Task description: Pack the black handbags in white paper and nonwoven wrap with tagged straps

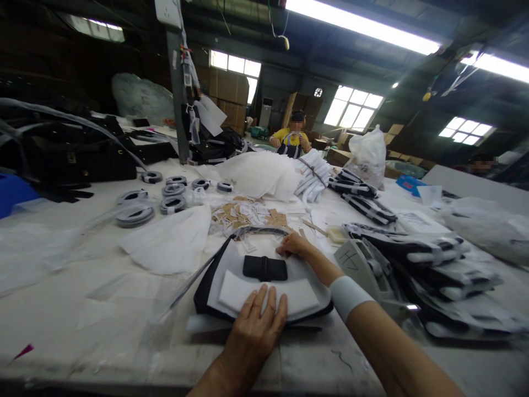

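Note:
A black handbag (201, 293) lies on the worktable in front of me, its curved handle (259, 229) wrapped in film and pointing away. White sheet material (225, 263) covers its front, and a black strap closure (264, 268) shows in the middle. Across the lower part lies a thick white foam piece (235, 292). My left hand (259, 317) rests flat on that foam, fingers stretched out. At the bag's upper right edge, by the handle's base, my right hand (293, 245) has its fingers curled together. Whatever is between those fingertips is hidden.
Rolls of grey strip (135, 215) lie at the back left, beside white sheets (173, 242). Tags (243, 216) are heaped beyond the bag. To the right stand a grey machine (359, 270) and stacked wrapped black bags (446, 275). A person in yellow (289, 137) sits across the table.

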A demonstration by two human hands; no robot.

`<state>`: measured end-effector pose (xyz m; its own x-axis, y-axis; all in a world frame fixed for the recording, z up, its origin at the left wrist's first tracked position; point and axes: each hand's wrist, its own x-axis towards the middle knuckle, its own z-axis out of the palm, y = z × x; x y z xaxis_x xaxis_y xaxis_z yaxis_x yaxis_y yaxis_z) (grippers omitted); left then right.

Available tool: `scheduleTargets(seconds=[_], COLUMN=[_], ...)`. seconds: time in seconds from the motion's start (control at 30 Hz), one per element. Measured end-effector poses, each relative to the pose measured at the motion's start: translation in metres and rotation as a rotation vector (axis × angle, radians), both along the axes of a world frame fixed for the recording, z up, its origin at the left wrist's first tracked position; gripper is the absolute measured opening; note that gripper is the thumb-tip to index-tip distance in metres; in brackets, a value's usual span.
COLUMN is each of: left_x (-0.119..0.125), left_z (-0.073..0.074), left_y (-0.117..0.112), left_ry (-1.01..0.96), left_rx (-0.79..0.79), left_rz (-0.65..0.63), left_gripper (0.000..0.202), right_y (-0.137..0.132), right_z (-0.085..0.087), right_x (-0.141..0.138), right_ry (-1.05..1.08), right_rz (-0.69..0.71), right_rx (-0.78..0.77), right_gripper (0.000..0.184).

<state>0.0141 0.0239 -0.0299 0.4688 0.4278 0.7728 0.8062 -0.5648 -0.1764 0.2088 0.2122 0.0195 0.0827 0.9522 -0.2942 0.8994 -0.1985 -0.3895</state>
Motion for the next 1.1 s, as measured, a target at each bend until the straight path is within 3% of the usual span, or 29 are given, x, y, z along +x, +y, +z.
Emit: scheduleTargets(seconds=[0.23, 0.43, 0.53, 0.63, 0.73, 0.83, 0.93, 1.1], left_x=[-0.004, -0.007, -0.011, -0.017, -0.02, -0.019, -0.018, -0.017], left_z=[0.004, 0.006, 0.009, 0.015, 0.02, 0.022, 0.022, 0.018], left_y=[-0.002, 0.001, 0.003, 0.002, 0.001, 0.0, -0.001, -0.004], left_ry=[0.011, 0.01, 0.053, 0.112, 0.128, 0.113, 0.103, 0.072], left_rx=[-0.041, -0.031, -0.036, -0.046, -0.048, -0.051, -0.061, -0.097], left_rz=[-0.021, -0.062, -0.081, -0.097, -0.1, -0.098, -0.098, -0.1], left_gripper=[0.039, 0.042, 0.042, 0.041, 0.041, 0.041, 0.04, 0.04], right_y=[-0.019, -0.033, -0.035, -0.039, -0.052, -0.079, -0.117, -0.173], right_z=[0.005, 0.023, 0.036, 0.049, 0.059, 0.064, 0.059, 0.034], right_x=[0.018, 0.025, 0.026, 0.026, 0.021, 0.012, 0.004, 0.002], right_ry=[0.658, 0.899, 0.949, 0.958, 0.942, 0.872, 0.613, 0.287], right_rz=[-0.055, -0.052, -0.02, -0.003, -0.016, -0.013, 0.079, 0.203], right_rx=[0.11, 0.088, 0.083, 0.11, 0.143, 0.201, 0.361, 0.605], right_gripper=[0.034, 0.036, 0.053, 0.069, 0.069, 0.039, 0.016, 0.054])
